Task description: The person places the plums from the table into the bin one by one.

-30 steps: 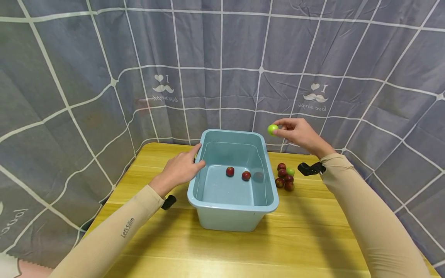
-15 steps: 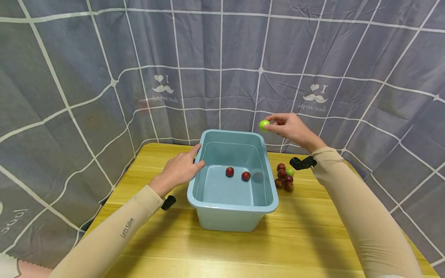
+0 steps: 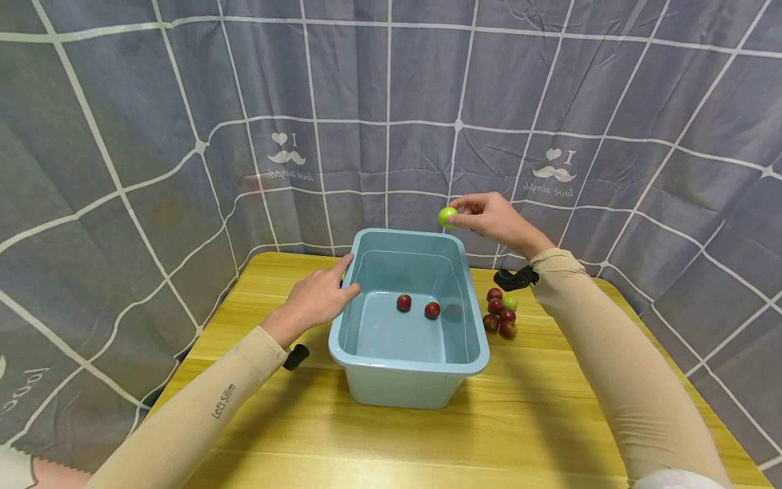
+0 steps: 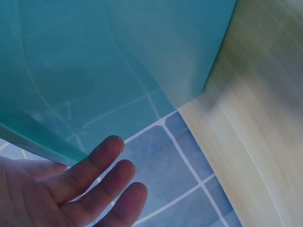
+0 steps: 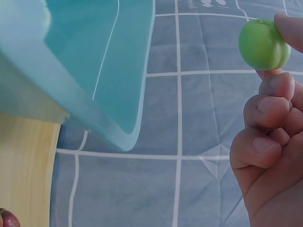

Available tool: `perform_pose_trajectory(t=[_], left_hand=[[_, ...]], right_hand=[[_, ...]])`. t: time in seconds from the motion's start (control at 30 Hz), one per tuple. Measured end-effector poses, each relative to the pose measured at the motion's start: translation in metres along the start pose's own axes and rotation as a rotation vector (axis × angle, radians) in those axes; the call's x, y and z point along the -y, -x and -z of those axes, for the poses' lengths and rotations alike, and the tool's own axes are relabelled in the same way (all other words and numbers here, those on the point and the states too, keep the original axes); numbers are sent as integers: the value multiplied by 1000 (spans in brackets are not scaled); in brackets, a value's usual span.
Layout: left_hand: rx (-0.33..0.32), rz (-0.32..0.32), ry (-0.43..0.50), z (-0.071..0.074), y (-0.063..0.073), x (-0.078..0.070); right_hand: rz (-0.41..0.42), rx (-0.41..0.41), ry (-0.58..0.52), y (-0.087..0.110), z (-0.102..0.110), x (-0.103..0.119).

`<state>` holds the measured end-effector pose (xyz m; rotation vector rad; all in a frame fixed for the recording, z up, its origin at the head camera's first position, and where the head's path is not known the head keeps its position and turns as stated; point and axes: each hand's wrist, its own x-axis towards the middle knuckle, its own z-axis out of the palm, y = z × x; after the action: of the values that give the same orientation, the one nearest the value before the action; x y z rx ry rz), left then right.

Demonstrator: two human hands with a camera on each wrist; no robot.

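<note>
While the left hand (image 3: 314, 299) spreads at the tub (image 3: 409, 365), the right hand (image 3: 504, 225), pinching a green plum (image 3: 447, 217), has moved left, bringing the fruit near the far rim, seemingly not yet inside.

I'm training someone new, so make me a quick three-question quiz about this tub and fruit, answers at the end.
1. What does the right hand pinch? A, a spoon; B, a green fruit; C, nothing.
2. True or false: two red fruits lie in the tub.
3. Fill in: the fruit cluster on the table sits to the ____ of the tub, as the person sees it.

Key: 1, B; 2, true; 3, right.
</note>
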<state>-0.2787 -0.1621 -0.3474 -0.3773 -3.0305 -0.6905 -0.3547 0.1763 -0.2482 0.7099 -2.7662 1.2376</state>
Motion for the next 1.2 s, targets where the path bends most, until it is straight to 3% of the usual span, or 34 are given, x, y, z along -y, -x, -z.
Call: perform_pose_trajectory(t=[0.53, 1.2], left_hand=[[-5, 0, -3, 1, 0, 1], [-10, -1, -12, 1, 0, 0]], right_hand=[[14, 69, 16, -22, -20, -1], [-60, 189, 11, -37, -47, 0]])
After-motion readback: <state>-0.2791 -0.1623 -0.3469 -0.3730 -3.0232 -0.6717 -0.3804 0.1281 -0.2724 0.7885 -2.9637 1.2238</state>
